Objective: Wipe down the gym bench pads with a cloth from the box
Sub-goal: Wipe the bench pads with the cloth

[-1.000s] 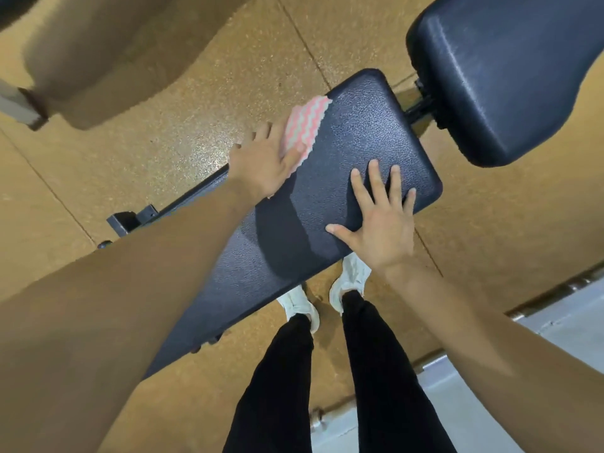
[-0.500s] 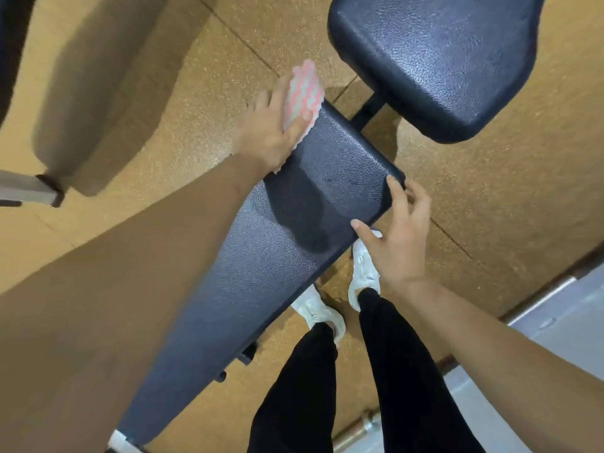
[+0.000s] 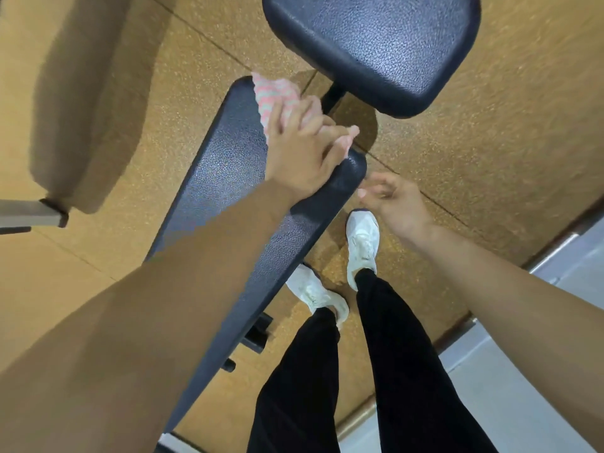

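A long dark blue bench pad (image 3: 225, 178) runs diagonally from lower left to the middle. A second, shorter pad (image 3: 376, 47) sits beyond its far end, joined by a black post. My left hand (image 3: 300, 152) presses a pink-and-white patterned cloth (image 3: 277, 93) onto the far end of the long pad, fingers spread over the cloth. My right hand (image 3: 392, 197) hovers off the pad's right edge above the floor, fingers loosely curled, holding nothing.
My legs in black trousers and white shoes (image 3: 362, 243) stand just right of the bench. The floor is tan speckled rubber (image 3: 490, 158). A grey metal bar end (image 3: 32, 217) pokes in at the left. A pale raised strip (image 3: 539, 354) borders the floor at lower right.
My left hand has swept the cloth across the pad's far end toward the right edge. My right hand has lifted off the pad and now hangs beside it.
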{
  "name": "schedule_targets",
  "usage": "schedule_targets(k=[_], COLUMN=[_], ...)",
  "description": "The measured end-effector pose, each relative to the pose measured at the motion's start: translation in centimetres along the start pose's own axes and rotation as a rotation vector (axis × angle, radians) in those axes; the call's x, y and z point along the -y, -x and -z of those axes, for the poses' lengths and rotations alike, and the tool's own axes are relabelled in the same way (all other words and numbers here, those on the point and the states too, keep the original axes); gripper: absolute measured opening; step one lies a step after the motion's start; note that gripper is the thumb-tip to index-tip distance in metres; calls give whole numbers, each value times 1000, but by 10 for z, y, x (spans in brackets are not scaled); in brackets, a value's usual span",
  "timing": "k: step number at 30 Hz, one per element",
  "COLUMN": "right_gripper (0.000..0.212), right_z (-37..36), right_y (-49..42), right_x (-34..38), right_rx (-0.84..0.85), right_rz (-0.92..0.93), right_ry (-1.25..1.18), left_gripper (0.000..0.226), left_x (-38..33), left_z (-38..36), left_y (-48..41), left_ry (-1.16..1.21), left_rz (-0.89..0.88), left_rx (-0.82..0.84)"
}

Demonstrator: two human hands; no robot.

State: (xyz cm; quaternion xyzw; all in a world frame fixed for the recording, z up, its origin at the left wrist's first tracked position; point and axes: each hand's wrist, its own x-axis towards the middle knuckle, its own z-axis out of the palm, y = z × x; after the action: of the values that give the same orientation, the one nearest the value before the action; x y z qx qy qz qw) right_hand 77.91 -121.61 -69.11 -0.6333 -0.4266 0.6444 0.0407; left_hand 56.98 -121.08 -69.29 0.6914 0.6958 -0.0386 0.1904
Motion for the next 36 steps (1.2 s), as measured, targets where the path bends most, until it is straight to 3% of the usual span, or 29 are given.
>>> schedule_targets(k=[2, 9, 14, 21, 23, 26, 30, 36], right_gripper=[23, 33, 31, 32, 33, 41, 61, 28], right_z=[6, 32, 40, 16, 5, -16, -31, -40], right_y=[3, 8, 9, 9, 9, 13, 13, 20], right_x=[-4, -19, -14, 16, 23, 24, 12, -7], right_rx=[31, 20, 5, -48, -157, -211, -138, 110], right_rz=[-44, -138, -135, -8, 83, 204, 197, -83], right_ry=[-28, -24, -50, -101, -89, 21, 54, -214], left_gripper=[43, 53, 84, 74, 73, 73, 70, 66], left_x=[-24, -56, -61, -68, -65, -57, -63, -66], left_z=[-7, -29, -40, -47, -43, -45, -52, -65], left_y=[8, 48, 94, 128, 127, 125, 124, 152], left_ry=[-27, -220, -176, 175, 190, 133, 122, 98], left_rz=[-23, -239, -120, 132, 186, 212, 234, 141], left_rx=[43, 43, 50, -186, -252, -198, -165, -122])
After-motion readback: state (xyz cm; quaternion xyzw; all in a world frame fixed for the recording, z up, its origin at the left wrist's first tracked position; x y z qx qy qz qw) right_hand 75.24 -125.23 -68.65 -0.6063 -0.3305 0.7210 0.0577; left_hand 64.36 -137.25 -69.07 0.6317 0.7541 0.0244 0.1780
